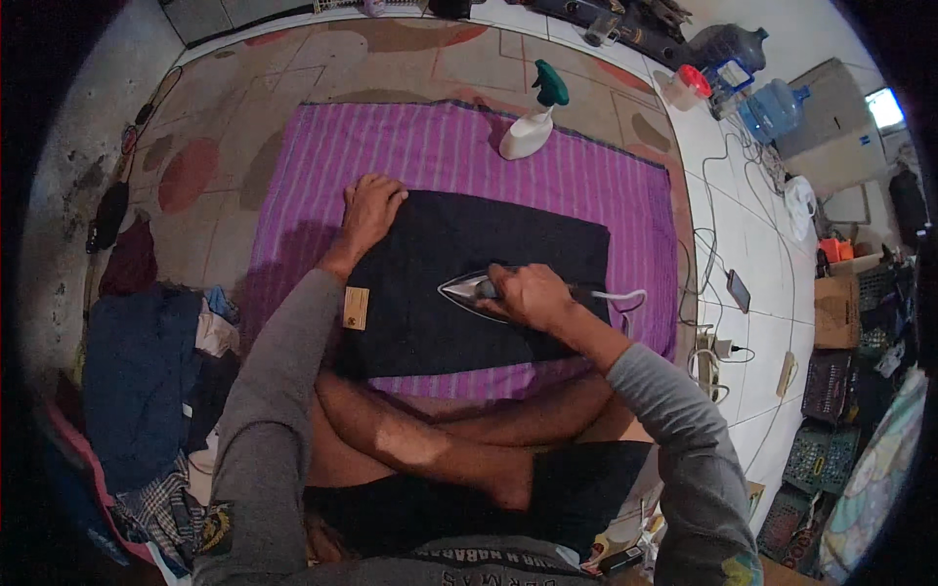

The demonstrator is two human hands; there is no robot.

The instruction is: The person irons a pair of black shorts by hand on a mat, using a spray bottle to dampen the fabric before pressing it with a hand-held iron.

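Note:
A black folded garment (432, 242) lies flat on a purple striped cloth (454, 146) spread over the carpet. My right hand (538, 297) grips the handle of a clothes iron (462, 291), whose soleplate is down on the garment with its tip to the left. A white cord (623, 296) runs from the iron's rear to the right. My left hand (374, 205) rests on the garment's far left corner; whether its fingers pinch the fabric cannot be told. A tan patch with print (357, 308) shows at the garment's left edge.
Beyond the garment stands a white spray bottle (529, 135) with a green trigger head. Heaped clothes (139, 388) lie at left. On the tiles at right are a phone (739, 291), a power strip (705, 366) and loose cables. Plastic baskets (821, 454) line the right side.

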